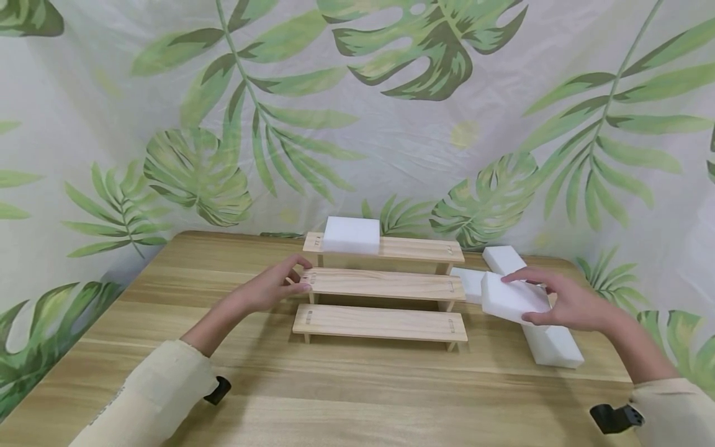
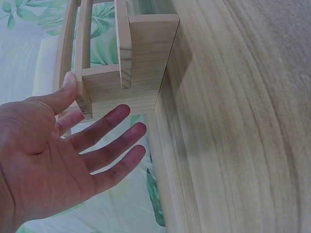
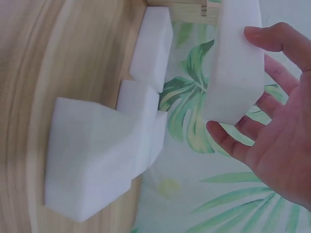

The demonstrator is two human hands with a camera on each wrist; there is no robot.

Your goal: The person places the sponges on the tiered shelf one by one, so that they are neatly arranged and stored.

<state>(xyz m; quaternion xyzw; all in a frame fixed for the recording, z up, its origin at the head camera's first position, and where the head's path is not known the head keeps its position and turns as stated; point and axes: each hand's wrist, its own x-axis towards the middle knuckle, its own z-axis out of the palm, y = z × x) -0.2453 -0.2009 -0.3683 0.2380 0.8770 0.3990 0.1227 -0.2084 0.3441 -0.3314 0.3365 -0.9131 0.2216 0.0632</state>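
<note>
A pale wooden three-tier stand (image 1: 380,321) is on the table. On the left end of its top board lies a white foam block (image 1: 350,234). My left hand (image 1: 274,285) pinches the left end of the middle board (image 1: 385,284) between thumb and index finger; in the left wrist view its other fingers (image 2: 114,153) spread out below the board's end. To the right of the stand, my right hand (image 1: 564,301) grips another white foam block (image 1: 511,298) by its edges, tilted and held above other white blocks.
Under and around the held block lie more white foam blocks: one behind (image 1: 503,257), one beside the stand (image 1: 468,282) and one in front (image 1: 553,347). A leaf-patterned curtain (image 1: 391,124) hangs behind the wood-grain table (image 1: 357,397).
</note>
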